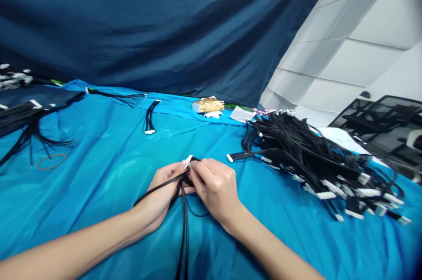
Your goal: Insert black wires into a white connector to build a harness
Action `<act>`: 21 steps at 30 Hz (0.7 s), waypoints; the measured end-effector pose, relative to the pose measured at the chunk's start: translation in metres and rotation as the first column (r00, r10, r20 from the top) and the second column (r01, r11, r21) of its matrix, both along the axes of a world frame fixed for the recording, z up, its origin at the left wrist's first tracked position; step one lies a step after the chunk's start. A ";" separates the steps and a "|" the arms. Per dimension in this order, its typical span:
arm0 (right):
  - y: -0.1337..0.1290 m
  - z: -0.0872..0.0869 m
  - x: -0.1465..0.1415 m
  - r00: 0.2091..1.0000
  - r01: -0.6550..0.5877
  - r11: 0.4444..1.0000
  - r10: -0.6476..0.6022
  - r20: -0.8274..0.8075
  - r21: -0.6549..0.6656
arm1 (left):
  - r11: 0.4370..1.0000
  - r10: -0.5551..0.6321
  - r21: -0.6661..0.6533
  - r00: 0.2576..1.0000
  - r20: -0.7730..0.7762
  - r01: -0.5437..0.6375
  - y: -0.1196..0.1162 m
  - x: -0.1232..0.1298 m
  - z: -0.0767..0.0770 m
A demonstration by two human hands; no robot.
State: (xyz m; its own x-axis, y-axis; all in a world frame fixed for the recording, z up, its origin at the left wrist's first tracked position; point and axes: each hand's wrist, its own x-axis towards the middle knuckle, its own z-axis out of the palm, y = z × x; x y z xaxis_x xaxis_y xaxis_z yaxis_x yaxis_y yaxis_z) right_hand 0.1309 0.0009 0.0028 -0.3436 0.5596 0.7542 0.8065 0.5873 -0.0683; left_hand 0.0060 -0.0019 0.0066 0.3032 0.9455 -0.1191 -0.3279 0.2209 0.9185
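My left hand is closed on a white connector with black wires. The connector points up between my fingertips, near the middle of the view. Some wires cross over the left hand, and others hang down between my wrists. Against it on the right, my right hand has its fingers bent and pinched on the black wires just beside the connector. The tips of its fingers are partly hidden behind its knuckles.
A big pile of black cables with white connectors lies right on the blue cloth. More cables lie left, near a brown rubber band. A short cable and a gold packet lie farther back.
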 end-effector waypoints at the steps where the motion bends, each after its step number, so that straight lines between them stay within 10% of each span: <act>1: 0.000 0.000 0.001 1.000 -0.003 1.000 0.003 -0.021 -0.012 | 1.000 -0.002 -0.008 1.000 0.015 0.003 0.001 0.000 0.000; 21: 0.001 0.000 0.008 0.994 -0.090 0.996 0.091 0.057 -0.010 | 0.995 -0.024 -0.092 0.996 0.081 0.031 0.001 -0.004 -0.003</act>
